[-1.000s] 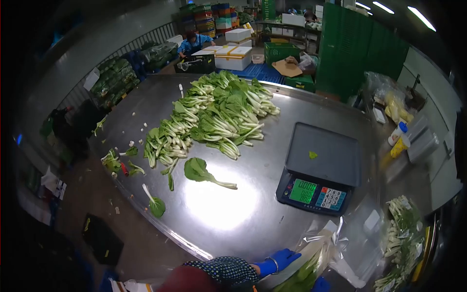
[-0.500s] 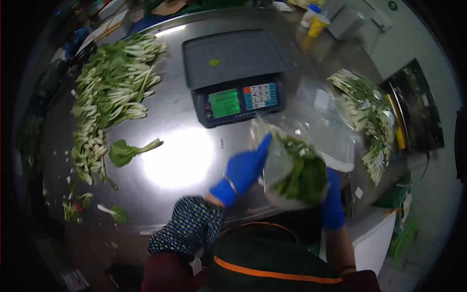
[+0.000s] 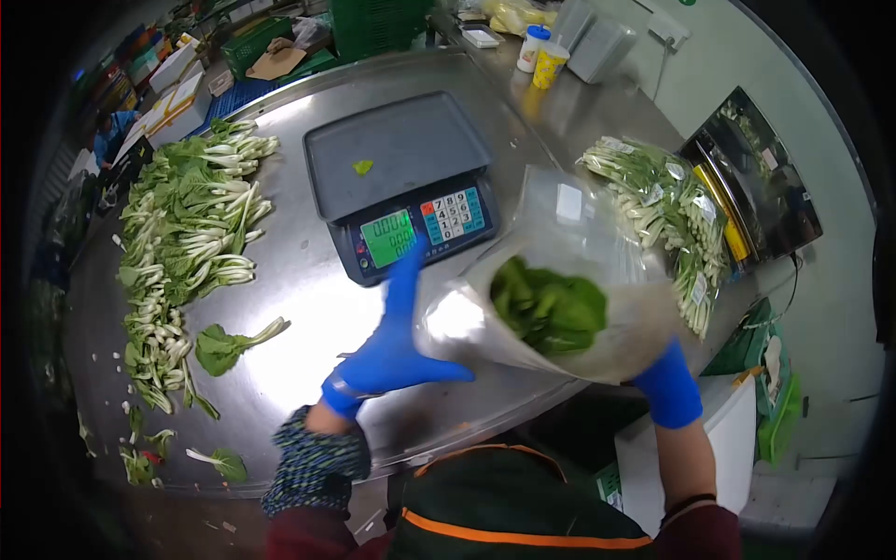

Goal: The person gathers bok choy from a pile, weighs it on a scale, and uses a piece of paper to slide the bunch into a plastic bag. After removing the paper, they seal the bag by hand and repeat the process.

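Note:
A clear plastic bag (image 3: 453, 322) is tilted over the front of the steel table, its wide mouth toward me. Inside it lie green bok choy leaves (image 3: 551, 313); their stems are hidden. My right hand (image 3: 667, 387), in a blue glove, grips the bag's rim on the right, fingers partly hidden by the plastic. My left hand (image 3: 392, 350), also gloved in blue, is left of the bag with thumb and fingers spread and nothing held. Just beyond its fingertips stands a digital scale (image 3: 401, 149) with a leaf scrap (image 3: 362, 167) on its pan.
Loose bok choy (image 3: 187, 224) is heaped along the left side, with a single stalk (image 3: 233, 345) apart from it. Packed bundles (image 3: 667, 215) lie at right beside a dark machine (image 3: 761, 177). Flat plastic bags (image 3: 583, 219) lie behind the held bag. Two cups (image 3: 541, 58) stand far back.
My left hand has come off the bag, moved left and spread its fingers. The bag has turned so its mouth gapes toward me. My right hand still holds it. The view has shifted.

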Available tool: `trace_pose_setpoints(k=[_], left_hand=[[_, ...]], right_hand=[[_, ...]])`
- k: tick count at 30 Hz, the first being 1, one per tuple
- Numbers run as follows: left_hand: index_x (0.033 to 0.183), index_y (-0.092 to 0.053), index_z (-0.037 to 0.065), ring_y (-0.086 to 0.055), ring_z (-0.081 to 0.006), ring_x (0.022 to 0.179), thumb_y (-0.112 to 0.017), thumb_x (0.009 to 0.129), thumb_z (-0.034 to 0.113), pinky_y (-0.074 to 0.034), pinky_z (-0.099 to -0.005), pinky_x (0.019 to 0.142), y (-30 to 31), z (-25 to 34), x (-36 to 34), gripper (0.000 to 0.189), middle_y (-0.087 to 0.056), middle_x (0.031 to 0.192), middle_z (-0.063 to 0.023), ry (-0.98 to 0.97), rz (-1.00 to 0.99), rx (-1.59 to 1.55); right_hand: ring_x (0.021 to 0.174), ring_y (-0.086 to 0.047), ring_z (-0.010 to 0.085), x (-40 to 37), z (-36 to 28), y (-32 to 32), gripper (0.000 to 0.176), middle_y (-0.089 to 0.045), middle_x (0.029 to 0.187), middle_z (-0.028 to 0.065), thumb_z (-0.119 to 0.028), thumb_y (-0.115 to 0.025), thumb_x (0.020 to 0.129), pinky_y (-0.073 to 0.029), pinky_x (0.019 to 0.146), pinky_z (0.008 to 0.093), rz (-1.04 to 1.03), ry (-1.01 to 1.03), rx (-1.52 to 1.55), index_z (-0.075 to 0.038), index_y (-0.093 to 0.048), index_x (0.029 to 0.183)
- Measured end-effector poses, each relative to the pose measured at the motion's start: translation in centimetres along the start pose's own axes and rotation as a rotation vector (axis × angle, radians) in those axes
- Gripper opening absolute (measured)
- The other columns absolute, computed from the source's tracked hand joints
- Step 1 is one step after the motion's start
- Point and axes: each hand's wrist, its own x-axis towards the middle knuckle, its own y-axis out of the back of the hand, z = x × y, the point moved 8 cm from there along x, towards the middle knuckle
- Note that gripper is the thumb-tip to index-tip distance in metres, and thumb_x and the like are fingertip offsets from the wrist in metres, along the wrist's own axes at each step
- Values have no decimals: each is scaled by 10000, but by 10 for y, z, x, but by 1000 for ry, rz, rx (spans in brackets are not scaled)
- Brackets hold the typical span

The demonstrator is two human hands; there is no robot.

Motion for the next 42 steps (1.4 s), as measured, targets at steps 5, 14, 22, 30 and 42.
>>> trace_pose_setpoints(k=[5,14,22,30,42], left_hand=[[1367,-82,61,-269,-244,1251,-815,514,318,-108,-445,1064,-69,-50,-30,1154,-355,1293,-146,263,-231,-577],[1323,-291,61,-405,-210,1148,-776,613,235,-335,-349,966,-51,-42,20,877,-442,1226,-144,9,-148,-407],[894,-643,131,-509,-250,1054,-556,773,172,-306,-397,966,-75,31,-3,155,-618,978,-12,-580,-404,-65],[1182,-465,70,-424,-348,1073,-636,722,211,-315,-418,932,-37,-75,-198,510,-483,1142,-156,314,18,256],[841,-629,-14,-610,-197,667,-621,762,319,-482,-293,653,-54,-208,-150,342,-629,733,-140,777,-191,35]], right_hand=[[998,-495,175,39,-93,35,266,-579,925,-12,-134,-605,722,-347,918,368,-269,125,38,-185,-615,984],[1047,-482,158,49,-83,125,331,-568,972,73,-157,-539,776,-332,964,354,-100,-11,299,-82,-572,1097],[938,-547,208,31,-7,222,275,-571,1006,113,-20,-506,777,-428,841,303,255,-120,-28,17,-553,1045],[1100,-433,335,-23,8,-98,484,-500,1153,174,-205,-627,753,-296,955,402,147,-70,129,-30,-475,1178],[1006,-496,295,-147,-9,-185,640,-532,1089,140,-287,-659,695,-338,891,451,-239,-360,-266,-69,-417,1245]])
